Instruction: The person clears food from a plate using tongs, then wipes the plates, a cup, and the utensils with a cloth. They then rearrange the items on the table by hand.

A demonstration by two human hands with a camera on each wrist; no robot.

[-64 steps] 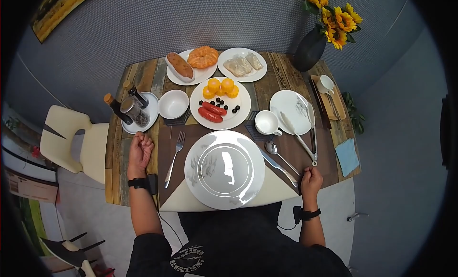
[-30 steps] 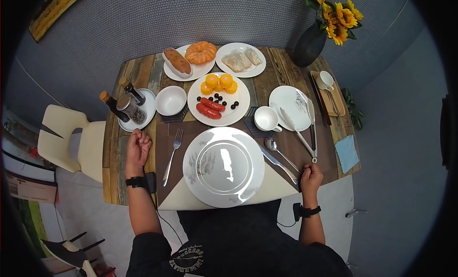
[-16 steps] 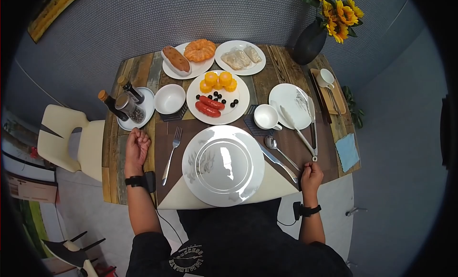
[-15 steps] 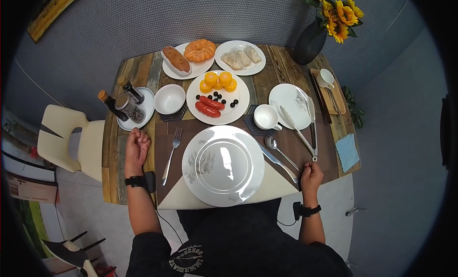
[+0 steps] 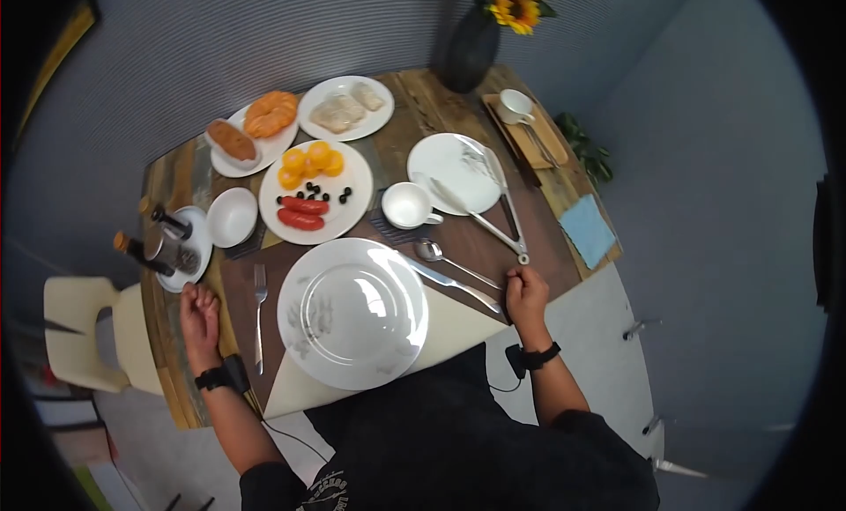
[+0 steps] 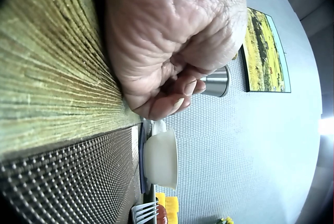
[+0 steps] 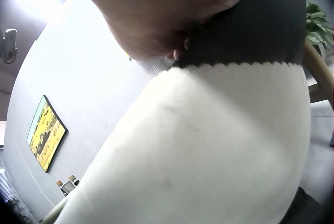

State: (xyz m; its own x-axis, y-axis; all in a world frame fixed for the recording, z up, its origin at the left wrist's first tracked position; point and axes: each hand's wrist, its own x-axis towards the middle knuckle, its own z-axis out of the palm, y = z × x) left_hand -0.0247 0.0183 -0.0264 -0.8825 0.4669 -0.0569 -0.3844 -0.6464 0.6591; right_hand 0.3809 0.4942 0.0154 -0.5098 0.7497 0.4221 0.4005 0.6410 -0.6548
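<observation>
My left hand rests on the wood at the table's left, its fingers loosely curled round nothing. Beyond it is a plate with bottles and a jar, and a fork lies to its right. My right hand rests at the front edge, loosely curled, its fingertips mostly hidden in the right wrist view. Just past its knuckles is the ring end of metal tongs, which lean on a white plate. A knife and spoon lie to its left. Between my hands sits a large shiny plate over a cream cloth.
Farther back stand a white bowl, a cup and a plate of sausages, black balls and corn pieces. Bread and other food fill two back plates. A dark flower vase, wooden tray and blue cloth are on the right.
The head view has turned, so the table appears rotated and shifted left. Both hands keep their places beside the same things, and no object has been moved.
</observation>
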